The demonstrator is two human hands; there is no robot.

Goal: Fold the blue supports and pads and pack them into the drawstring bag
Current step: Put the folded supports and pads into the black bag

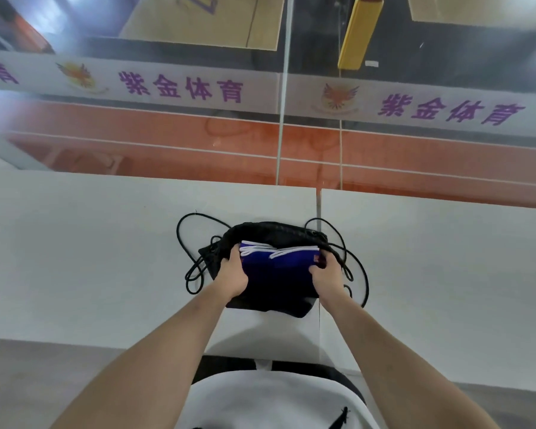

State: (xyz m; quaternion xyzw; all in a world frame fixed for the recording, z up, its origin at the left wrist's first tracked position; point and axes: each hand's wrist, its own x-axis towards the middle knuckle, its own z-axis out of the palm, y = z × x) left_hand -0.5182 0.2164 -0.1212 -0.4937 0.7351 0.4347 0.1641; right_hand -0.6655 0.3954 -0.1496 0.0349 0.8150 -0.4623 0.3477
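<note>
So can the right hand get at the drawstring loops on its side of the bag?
Probably yes: the cord loops lie bare on the table beside the right hand, but it would first have to release the blue stack.

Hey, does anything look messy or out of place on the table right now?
Only the bag's black cords: they sprawl in loose loops on the white table on both sides of the drawstring bag. Both the left hand and the right hand grip the folded blue supports at its mouth.
</note>
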